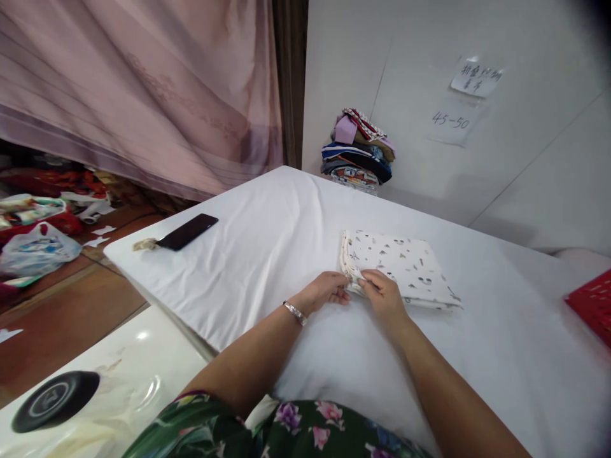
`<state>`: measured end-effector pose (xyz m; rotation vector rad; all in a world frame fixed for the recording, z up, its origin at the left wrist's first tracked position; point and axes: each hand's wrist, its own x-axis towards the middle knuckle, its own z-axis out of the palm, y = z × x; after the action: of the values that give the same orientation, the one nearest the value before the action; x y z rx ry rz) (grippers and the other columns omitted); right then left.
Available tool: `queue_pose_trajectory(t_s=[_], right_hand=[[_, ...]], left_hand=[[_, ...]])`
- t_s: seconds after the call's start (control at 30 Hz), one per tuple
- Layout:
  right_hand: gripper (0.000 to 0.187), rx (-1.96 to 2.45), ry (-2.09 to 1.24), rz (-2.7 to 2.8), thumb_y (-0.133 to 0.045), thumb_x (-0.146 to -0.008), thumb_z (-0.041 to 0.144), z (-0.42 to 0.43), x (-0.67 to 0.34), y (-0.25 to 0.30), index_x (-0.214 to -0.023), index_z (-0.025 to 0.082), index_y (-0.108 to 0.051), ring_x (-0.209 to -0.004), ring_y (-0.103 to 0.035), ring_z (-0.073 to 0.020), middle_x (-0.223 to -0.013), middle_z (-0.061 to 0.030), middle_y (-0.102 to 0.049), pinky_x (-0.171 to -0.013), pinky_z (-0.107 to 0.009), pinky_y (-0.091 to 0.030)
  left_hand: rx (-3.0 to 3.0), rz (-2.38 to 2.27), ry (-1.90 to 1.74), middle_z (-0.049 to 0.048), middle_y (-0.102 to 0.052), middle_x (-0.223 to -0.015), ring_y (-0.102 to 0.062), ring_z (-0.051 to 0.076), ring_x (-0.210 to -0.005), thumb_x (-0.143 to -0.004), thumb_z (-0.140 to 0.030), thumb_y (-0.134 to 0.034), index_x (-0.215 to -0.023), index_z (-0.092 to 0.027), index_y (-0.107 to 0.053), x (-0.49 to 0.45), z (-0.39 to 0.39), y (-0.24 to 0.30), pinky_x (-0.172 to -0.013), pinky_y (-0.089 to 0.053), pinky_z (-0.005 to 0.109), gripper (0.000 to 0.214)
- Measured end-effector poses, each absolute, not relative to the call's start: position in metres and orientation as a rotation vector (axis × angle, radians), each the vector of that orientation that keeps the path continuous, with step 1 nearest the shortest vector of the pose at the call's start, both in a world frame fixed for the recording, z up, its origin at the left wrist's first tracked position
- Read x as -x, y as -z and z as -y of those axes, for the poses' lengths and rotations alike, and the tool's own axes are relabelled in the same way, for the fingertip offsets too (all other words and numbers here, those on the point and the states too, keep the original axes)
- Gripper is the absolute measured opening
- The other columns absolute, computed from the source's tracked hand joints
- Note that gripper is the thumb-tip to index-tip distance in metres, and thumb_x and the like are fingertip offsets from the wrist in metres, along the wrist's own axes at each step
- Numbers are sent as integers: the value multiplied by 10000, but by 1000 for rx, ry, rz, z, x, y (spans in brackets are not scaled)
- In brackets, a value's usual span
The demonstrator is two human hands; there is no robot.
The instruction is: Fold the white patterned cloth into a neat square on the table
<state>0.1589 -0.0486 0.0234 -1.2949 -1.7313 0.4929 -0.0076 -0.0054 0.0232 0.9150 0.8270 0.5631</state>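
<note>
A folded white cloth [398, 257] with a small scattered print lies flat on the white-covered table [267, 235]. Its layered, folded edge faces left. My right hand [382, 292] pinches the near left corner between thumb and fingers. Just left of that corner, my left hand [327, 291] has its fingers curled at the cloth's edge, with the fingertips touching it. What lies between the left fingertips is too small to make out. A silver bracelet [296, 313] circles my left wrist.
A black phone [188, 231] rests near the table's left corner. A stack of folded clothes [358, 152] stands at the far edge by the wall. At right is a red basket [592, 308]. A white surface with a black round object [56, 401] sits lower left.
</note>
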Motion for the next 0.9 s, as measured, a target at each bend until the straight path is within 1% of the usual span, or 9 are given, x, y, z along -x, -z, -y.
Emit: queue_pose_trajectory(t_s=[0.1, 0.2, 0.4, 0.5, 0.63, 0.7, 0.8, 0.9], right_hand=[[175, 1298, -488, 1721, -466, -835, 288, 50, -157, -24, -816, 217, -625, -834, -562, -186, -882, -48, -617, -754, -320, -440], [179, 1298, -488, 1729, -467, -835, 297, 50, -157, -23, -819, 218, -627, -844, -561, -190, -887, -53, -616, -761, -327, -441], [203, 1297, -526, 1681, -478, -830, 320, 49, -158, -24, -766, 211, -636, -826, -573, -183, -881, -47, -628, -746, -314, -443], [212, 1294, -527, 1604, -478, -831, 326, 48, -159, -26, -763, 199, -634, -810, -575, -182, -852, -49, -633, -731, -310, -447], [192, 1269, -392, 1597, -465, -846, 294, 48, -163, -28, -781, 192, -615, -807, -566, -174, -843, -48, -621, -736, -310, -446], [175, 1242, -322, 1715, -461, -849, 273, 48, -164, -28, -795, 197, -609, -834, -563, -178, -871, -54, -617, -760, -318, -446], [157, 1207, -303, 1952, -451, -853, 239, 49, -165, -28, -845, 205, -604, -870, -555, -183, -898, -63, -609, -785, -329, -450], [133, 1208, -293, 2025, -478, -838, 227, 49, -165, -27, -908, 205, -589, -913, -542, -191, -939, -72, -596, -803, -338, -452]], left_hand=[[-972, -818, -534, 40, -582, -767, -569, 110, -616, -648, -318, -686, -841, -115, -600, 7, 8, -27, -625, -510, 280, 293], [-1041, -838, -536, 46, -592, -837, -564, 104, -621, -642, -295, -683, -880, -123, -613, 4, 11, -28, -593, -505, 261, 301], [-1072, -962, -579, 0, -550, -647, -559, 109, -556, -656, -199, -618, -751, -123, -584, -3, 11, -22, -539, -498, 247, 126], [-1049, -963, -570, -10, -530, -586, -555, 107, -538, -651, -180, -601, -708, -125, -569, -3, 10, -21, -538, -500, 240, 85], [-1005, -936, -576, -8, -534, -591, -557, 107, -546, -632, -180, -611, -700, -119, -570, 0, 9, -21, -565, -510, 255, 100], [-987, -932, -575, -4, -541, -598, -558, 110, -545, -629, -179, -609, -714, -115, -577, 0, 9, -22, -571, -509, 265, 111], [-973, -930, -578, 0, -550, -610, -551, 106, -540, -625, -182, -613, -730, -111, -591, 1, 9, -23, -571, -502, 263, 128], [-974, -919, -584, 1, -558, -632, -539, 99, -534, -618, -210, -638, -742, -112, -604, 1, 9, -24, -565, -494, 259, 162]])
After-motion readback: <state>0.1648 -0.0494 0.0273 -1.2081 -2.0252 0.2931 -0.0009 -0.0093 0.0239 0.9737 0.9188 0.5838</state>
